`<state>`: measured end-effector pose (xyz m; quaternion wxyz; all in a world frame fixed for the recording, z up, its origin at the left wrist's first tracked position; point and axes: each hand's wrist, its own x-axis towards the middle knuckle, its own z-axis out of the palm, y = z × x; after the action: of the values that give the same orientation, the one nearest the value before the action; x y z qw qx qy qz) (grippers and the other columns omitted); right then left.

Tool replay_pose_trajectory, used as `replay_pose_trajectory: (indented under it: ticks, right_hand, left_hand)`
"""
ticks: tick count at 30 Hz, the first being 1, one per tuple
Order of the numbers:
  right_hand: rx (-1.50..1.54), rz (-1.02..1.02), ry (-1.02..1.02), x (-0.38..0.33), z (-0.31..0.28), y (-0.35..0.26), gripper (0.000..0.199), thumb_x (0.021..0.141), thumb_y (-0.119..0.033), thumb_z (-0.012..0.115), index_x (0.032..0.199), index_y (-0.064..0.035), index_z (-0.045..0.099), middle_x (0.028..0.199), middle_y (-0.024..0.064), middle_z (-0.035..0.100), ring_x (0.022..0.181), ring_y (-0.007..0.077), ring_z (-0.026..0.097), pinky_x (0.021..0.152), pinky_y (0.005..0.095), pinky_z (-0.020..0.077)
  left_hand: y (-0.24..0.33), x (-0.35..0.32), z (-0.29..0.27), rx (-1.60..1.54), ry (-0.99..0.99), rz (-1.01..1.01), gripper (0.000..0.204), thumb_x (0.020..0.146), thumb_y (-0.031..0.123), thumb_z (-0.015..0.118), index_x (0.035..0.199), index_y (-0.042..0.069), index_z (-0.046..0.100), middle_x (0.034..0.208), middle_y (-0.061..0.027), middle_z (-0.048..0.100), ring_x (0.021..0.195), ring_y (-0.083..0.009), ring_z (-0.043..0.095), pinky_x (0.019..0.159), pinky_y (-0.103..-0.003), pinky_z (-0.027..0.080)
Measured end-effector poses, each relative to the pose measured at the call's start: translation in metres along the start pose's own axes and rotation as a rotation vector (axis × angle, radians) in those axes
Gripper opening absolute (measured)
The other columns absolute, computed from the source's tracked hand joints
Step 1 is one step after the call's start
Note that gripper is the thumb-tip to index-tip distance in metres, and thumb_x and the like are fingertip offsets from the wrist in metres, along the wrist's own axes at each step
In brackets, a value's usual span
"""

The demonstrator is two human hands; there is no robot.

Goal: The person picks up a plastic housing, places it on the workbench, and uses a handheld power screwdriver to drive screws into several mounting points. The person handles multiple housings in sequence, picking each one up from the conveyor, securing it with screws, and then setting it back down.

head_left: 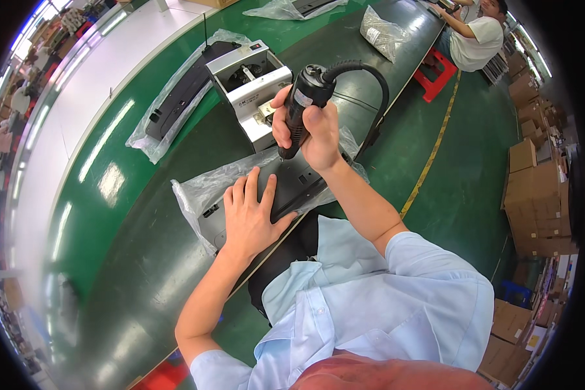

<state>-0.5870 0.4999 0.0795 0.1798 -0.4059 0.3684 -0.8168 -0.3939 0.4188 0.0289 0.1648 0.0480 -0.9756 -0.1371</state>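
My right hand [323, 133] is wrapped round a black corded electric screwdriver [308, 88], held upright with its tip down at a dark, long panel [292, 177]. Whether the bit touches a screw is too small to tell. Fingers spread, my left hand [248, 218] lies flat on the same panel, left of the screwdriver tip. Clear plastic wrap [192, 195] spreads out under and around the panel. Just beyond my hands stands a silver-grey box-shaped machine [247, 97] with an open top, probably a screw feeder.
Another dark panel [175, 104] lies on plastic wrap left of the machine. Farther along the dark bench [143, 237] is a clear bag of small parts [382, 34]. A person [474, 36] sits at the far right near a red stool [435, 75]. Cardboard boxes [536, 195] are stacked at right.
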Motion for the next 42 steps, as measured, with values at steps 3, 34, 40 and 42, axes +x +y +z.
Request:
replay_pose_trajectory:
  ticks: [3,34,40,42]
  right_hand:
    - [0.036,0.014,0.035,-0.001,-0.001,0.01,0.054,0.1,-0.049,0.065,0.109,0.0038,0.058,0.069,0.0068,0.059,0.057,0.0107,0.054,0.054,0.0252,0.0434]
    - [-0.067,-0.028,0.026,-0.017,-0.017,-0.031,0.062,0.098,-0.055,0.065,0.108,0.0052,0.059,0.068,0.0073,0.059,0.055,0.011,0.053,0.052,0.0255,0.0437]
    - [-0.059,0.112,0.047,-0.032,-0.02,-0.017,0.058,0.096,-0.056,0.069,0.104,0.0012,0.06,0.069,0.0063,0.059,0.056,0.0111,0.054,0.053,0.0263,0.0441]
    - [-0.046,0.123,0.029,-0.031,-0.021,-0.016,0.058,0.096,-0.056,0.069,0.103,0.0011,0.06,0.069,0.0062,0.059,0.056,0.0111,0.054,0.052,0.0262,0.0439]
  left_hand:
    - [0.001,0.0,-0.002,0.0,-0.007,-0.002,0.082,0.071,0.048,0.085,0.137,0.004,0.063,0.146,-0.0231,0.05,0.127,-0.0411,0.05,0.104,-0.053,0.039]
    - [-0.001,0.001,-0.002,0.017,0.014,-0.026,0.082,0.072,0.047,0.086,0.138,0.005,0.062,0.146,-0.0234,0.051,0.127,-0.0411,0.05,0.105,-0.052,0.039]
    - [0.001,0.001,-0.004,0.018,0.003,-0.04,0.082,0.072,0.046,0.086,0.138,0.005,0.062,0.147,-0.0238,0.051,0.127,-0.0417,0.05,0.106,-0.052,0.038]
    - [0.0,0.0,-0.005,0.018,-0.003,-0.046,0.081,0.072,0.046,0.086,0.138,0.005,0.062,0.147,-0.0237,0.051,0.128,-0.0418,0.05,0.106,-0.052,0.038]
